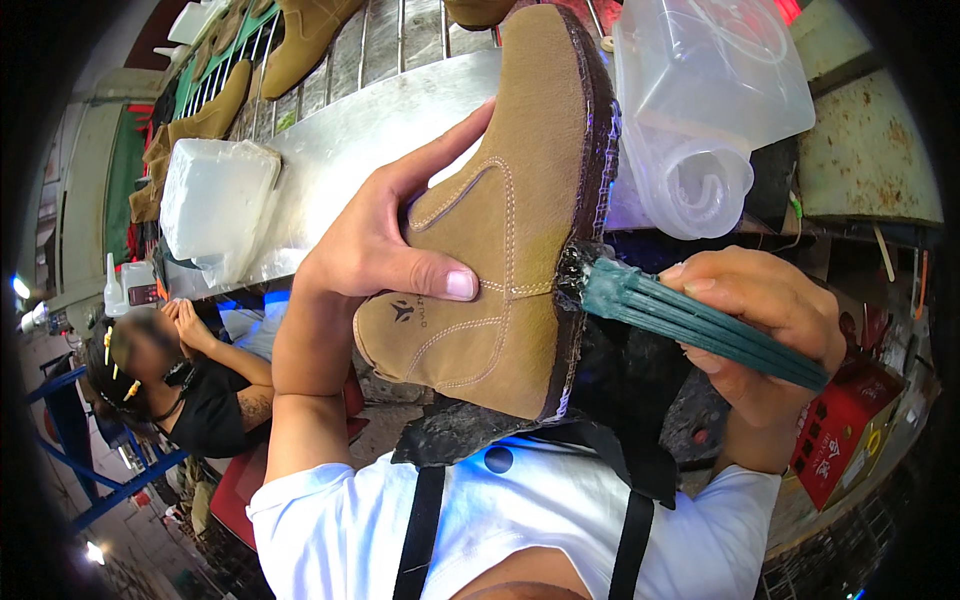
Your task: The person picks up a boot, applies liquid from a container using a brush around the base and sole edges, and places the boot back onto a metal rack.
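A tan ankle boot (535, 190) is held up in front of me on its side, toe pointing away and dark stitched sole edge facing right. My left hand (385, 240) grips it at the upper from the left, thumb across the side panel and fingers partly hidden behind it. In my right hand (775, 310) is a brush (690, 320) with a ribbed green handle, the fingers wrapped round it. Its dark, wet-looking bristles touch the sole edge around the middle of the boot. A black apron (640, 390) hangs below the boot.
Behind the boot lies a shiny metal tabletop (350, 130). A translucent plastic container (215, 205) stands at left, a larger one (710, 80) at right. Several tan shoes (300, 45) rest on a wire rack. Another person (210, 390) sits at left; a red box (840, 440) is at right.
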Action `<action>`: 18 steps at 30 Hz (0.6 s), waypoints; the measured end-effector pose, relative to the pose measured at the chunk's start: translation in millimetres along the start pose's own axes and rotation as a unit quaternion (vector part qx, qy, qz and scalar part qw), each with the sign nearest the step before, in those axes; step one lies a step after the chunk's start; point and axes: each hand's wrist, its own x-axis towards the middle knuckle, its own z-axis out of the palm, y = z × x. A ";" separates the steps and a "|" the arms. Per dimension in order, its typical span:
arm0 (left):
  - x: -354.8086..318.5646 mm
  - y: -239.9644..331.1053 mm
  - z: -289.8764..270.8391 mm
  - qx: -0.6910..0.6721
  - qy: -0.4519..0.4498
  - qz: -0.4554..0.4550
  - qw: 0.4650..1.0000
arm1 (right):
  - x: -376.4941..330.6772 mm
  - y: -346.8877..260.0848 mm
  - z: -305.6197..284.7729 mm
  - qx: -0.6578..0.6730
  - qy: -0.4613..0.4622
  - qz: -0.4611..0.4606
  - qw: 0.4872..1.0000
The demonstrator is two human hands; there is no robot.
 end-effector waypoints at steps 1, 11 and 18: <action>0.7 0.6 0.0 0.007 -0.001 0.004 1.000 | 1.3 0.5 -2.1 -0.001 -0.007 -0.001 1.000; 0.2 -1.8 6.4 -0.053 0.010 -0.043 0.998 | 10.9 7.0 -18.3 0.013 -0.072 -0.019 0.997; 1.6 -9.1 7.4 -0.074 0.030 -0.068 0.994 | -5.2 14.0 -10.9 0.129 -0.024 0.035 0.991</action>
